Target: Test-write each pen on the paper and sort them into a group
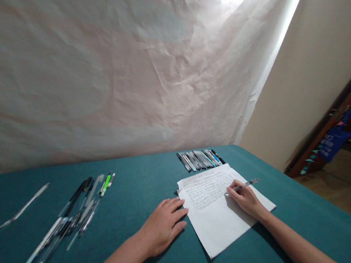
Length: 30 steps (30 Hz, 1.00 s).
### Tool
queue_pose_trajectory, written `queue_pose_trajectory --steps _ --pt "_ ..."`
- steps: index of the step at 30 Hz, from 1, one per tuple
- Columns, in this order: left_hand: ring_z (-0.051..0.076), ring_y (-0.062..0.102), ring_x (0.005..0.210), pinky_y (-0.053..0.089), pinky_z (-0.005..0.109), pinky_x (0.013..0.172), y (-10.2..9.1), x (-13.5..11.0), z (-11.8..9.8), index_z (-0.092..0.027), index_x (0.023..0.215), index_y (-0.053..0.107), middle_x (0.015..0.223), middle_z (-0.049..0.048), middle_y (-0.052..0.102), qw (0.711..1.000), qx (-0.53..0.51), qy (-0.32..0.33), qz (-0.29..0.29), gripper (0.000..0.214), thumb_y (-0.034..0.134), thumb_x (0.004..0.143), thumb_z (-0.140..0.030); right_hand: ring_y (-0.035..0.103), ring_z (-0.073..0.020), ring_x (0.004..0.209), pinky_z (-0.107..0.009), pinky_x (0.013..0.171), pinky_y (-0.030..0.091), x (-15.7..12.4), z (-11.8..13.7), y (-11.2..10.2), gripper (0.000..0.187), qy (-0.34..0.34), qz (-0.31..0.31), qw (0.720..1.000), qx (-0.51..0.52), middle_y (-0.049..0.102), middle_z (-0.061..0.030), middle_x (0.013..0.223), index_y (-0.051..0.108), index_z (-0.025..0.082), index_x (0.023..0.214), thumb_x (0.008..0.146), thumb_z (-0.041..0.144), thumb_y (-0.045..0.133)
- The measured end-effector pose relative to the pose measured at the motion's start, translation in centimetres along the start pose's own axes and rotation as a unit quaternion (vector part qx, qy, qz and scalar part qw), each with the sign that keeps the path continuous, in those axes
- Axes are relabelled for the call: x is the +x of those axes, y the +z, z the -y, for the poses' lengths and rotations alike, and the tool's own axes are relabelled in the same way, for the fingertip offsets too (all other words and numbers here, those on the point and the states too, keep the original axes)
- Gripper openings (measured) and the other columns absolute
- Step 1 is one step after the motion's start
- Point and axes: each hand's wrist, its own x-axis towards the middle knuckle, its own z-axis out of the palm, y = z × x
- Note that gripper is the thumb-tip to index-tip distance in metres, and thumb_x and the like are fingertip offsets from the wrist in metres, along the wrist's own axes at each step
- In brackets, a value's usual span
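A slim pen (251,182) with a clear barrel is pinched in my right hand (242,199), its tip at the white paper (215,230). Lines of small dark handwriting (207,191) cover the upper part of the sheet; I cannot read them. Another sheet's edge peeks out under its top left corner. My left hand (166,223) lies flat on the green tabletop, fingers apart, with the fingertips at the paper's left edge. It holds nothing.
Behind the paper lies a neat row of pens (200,160). To the left is a loose pile of pens (74,215), with a green pen (105,185) at its far end. A thin white strip-like object (21,212) lies farther left. A pale sheet (122,68) hangs behind the table.
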Motion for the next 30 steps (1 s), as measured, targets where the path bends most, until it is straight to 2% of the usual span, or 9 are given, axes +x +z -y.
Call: queue_pose_trajectory --steps 11,30 --pt "0.022 0.033 0.123 0.025 0.044 0.102 -0.08 -0.06 -0.03 -0.027 0.122 0.046 0.133 0.0051 0.041 1.0 -0.006 0.003 -0.003 0.036 0.036 0.089 -0.037 0.042 -0.0107 0.047 -0.023 0.046 0.033 -0.1 0.25 -0.14 0.018 0.022 -0.006 1.0 0.012 0.046 0.0036 0.052 0.049 0.019 0.063 0.076 0.032 0.048" --pt "0.023 0.033 0.123 0.025 0.045 0.102 -0.12 -0.06 -0.03 -0.027 0.123 0.046 0.133 0.0057 0.041 1.0 -0.008 0.004 -0.005 0.036 0.036 0.089 -0.036 0.041 -0.0109 0.05 -0.023 0.048 0.033 -0.02 0.17 -0.03 0.019 0.01 -0.009 1.0 0.003 0.045 0.0034 0.053 0.049 0.019 0.062 0.074 0.034 0.049"
